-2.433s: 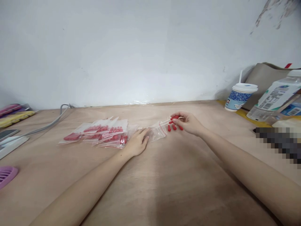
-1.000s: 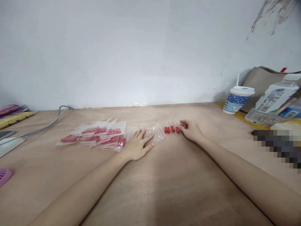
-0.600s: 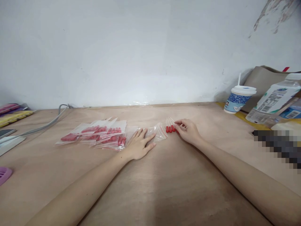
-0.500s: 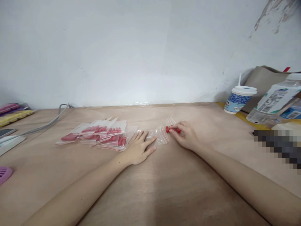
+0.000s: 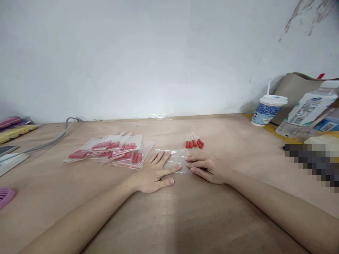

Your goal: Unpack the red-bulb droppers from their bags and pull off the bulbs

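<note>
My left hand (image 5: 153,173) lies flat with its fingers spread, pressing a clear plastic zip bag (image 5: 176,158) onto the wooden table. At the bag's right end, my right hand (image 5: 209,169) has its thumb and fingertips closed on the edge. Its fingers partly cover that end. Just beyond the right hand lie several small droppers (image 5: 194,143), with thin clear stems and red bulbs pointing towards me; neither hand touches them. Left of my left hand is an overlapping pile of zip bags (image 5: 113,150) with red bulbs showing inside.
A blue paper cup (image 5: 268,110) with a straw, a plastic bottle (image 5: 304,111) and a grey-beige bag (image 5: 284,88) stand at the right. Nearby is a blurred-out dark object (image 5: 312,164). Along the left are a grey cable (image 5: 57,137), a phone (image 5: 7,150) and a purple item (image 5: 5,197).
My right hand has let go of the droppers, which now lie fanned on the table, and has moved nearer to the bag's end. My left hand and the bag have shifted slightly towards me.
</note>
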Tool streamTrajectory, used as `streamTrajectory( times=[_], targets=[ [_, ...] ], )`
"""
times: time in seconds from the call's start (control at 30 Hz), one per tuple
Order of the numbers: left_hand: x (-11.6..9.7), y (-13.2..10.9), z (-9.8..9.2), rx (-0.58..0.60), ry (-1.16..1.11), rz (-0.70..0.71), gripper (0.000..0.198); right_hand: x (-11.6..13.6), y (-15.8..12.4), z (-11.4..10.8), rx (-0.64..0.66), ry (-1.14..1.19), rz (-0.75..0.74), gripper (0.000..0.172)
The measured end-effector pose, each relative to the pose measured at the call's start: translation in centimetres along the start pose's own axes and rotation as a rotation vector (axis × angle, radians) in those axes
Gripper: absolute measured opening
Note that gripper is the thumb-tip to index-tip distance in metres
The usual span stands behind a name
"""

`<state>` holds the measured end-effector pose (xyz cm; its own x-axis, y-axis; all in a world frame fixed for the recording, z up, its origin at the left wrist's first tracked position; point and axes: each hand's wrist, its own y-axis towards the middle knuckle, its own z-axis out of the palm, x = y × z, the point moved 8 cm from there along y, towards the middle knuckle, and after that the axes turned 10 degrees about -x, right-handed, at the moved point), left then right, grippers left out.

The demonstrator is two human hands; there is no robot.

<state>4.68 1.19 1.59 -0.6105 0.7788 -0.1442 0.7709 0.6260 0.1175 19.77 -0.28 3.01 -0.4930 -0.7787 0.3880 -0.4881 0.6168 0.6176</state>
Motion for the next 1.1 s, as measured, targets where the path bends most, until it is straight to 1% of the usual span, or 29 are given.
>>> streamTrajectory(
  times=[0.07,0.17,0.2,0.27,0.33,0.4,0.57,0.67,0.77,0.87,0.93,1.0,1.1],
  targets=[
    [-0.2,-0.1,-0.2,0.002,-0.006,0.007,0.050,-0.5,0.1,-0.5,-0.062,-0.023,0.097,0.022],
    [-0.5,0.0,-0.2,0.002,-0.006,0.015,0.049,-2.4,0.2,-2.0,-0.253,-0.185,0.373,0.021],
    [-0.6,0.0,-0.2,0.007,-0.005,0.017,0.049,-2.9,0.1,-2.3,-0.286,-0.230,0.462,0.023],
    [-0.6,0.0,-0.1,0.012,-0.003,0.020,0.049,-3.9,0.2,-2.0,-0.284,-0.239,0.598,0.030],
    [-0.6,0.1,-0.1,0.011,-0.007,0.023,0.050,-4.4,0.4,-1.3,-0.253,-0.170,0.677,0.033],
    [-0.6,0.1,-0.1,0.012,-0.013,0.026,0.050,-4.7,0.7,-0.7,-0.246,-0.108,0.728,0.032],
    [-0.8,0.1,0.1,0.035,-0.013,0.042,0.049,-5.4,1.0,0.3,-0.252,-0.025,0.799,0.032],
    [-1.1,0.2,0.0,0.044,-0.011,0.065,0.048,-6.4,0.6,0.5,-0.304,0.029,0.884,0.028],
    [-1.3,0.2,0.1,0.058,-0.010,0.080,0.048,-6.9,0.2,0.9,-0.394,0.185,0.953,0.022],
    [-1.3,0.3,0.2,0.079,0.003,0.084,0.048,-6.9,0.1,1.5,-0.465,0.428,0.991,0.021],
    [-1.2,0.3,0.3,0.078,0.011,0.087,0.048,-6.7,0.3,1.6,-0.534,0.601,1.001,0.025],
    [-1.3,0.3,0.3,0.073,0.010,0.095,0.048,-6.6,0.4,1.6,-0.596,0.741,0.998,0.035],
    [-1.3,0.3,0.2,0.063,-0.003,0.105,0.047,-6.6,0.4,1.6,-0.649,0.860,1.027,0.047]
  ],
)
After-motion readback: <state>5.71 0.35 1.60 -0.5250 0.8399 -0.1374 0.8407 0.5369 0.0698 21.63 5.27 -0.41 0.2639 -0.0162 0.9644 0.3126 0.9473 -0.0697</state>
